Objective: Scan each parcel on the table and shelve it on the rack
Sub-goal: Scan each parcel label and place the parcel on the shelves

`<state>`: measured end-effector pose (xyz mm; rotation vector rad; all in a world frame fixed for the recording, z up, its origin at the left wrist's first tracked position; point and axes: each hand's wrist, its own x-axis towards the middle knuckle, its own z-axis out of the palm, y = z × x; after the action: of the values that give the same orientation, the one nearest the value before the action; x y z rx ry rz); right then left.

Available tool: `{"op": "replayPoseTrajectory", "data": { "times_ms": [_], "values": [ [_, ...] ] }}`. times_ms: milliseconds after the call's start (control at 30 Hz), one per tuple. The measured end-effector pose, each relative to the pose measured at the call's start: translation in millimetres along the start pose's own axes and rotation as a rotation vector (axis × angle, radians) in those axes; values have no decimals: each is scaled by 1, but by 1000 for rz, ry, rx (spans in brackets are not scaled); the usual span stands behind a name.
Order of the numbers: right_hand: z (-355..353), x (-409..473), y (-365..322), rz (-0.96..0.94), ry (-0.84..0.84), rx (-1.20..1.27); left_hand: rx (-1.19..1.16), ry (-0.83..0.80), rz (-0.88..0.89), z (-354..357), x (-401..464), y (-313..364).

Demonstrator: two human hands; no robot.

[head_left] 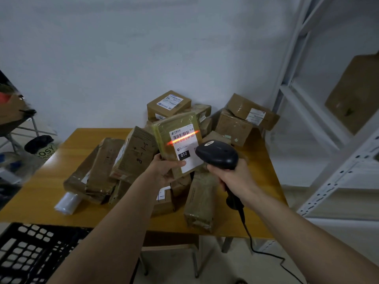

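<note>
A black plastic crate (30,255) sits nearest, at the lower left below the table edge. Above the wooden table (49,181), the left hand (164,171) grips the lower edge of a tape-wrapped parcel (174,132), thumb pressed on its white label (185,147), holding it upright and tilted over the pile. The right hand (231,177) wraps fully around the handle of a black barcode scanner (217,153), whose orange beam crosses the label's barcode; its cable (249,236) hangs below the table edge. Behind lie heaped cardboard parcels (168,104). At the right stands the white rack (328,124), one brown parcel (356,93) on its shelf.
</note>
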<state>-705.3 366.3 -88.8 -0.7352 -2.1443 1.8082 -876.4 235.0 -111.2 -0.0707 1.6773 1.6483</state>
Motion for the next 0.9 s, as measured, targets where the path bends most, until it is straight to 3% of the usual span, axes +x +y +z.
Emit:
{"op": "replayPoseTrajectory", "data": {
  "times_ms": [400,633,900],
  "values": [
    [-3,-6,-2,-37,15,48,-65,40,23,2,2,-11],
    [-14,-19,1,-17,137,202,95,-275,-30,11,-3,-19],
    [-67,-54,13,28,428,285,264,-439,-56,79,-16,-37]
  ]
}}
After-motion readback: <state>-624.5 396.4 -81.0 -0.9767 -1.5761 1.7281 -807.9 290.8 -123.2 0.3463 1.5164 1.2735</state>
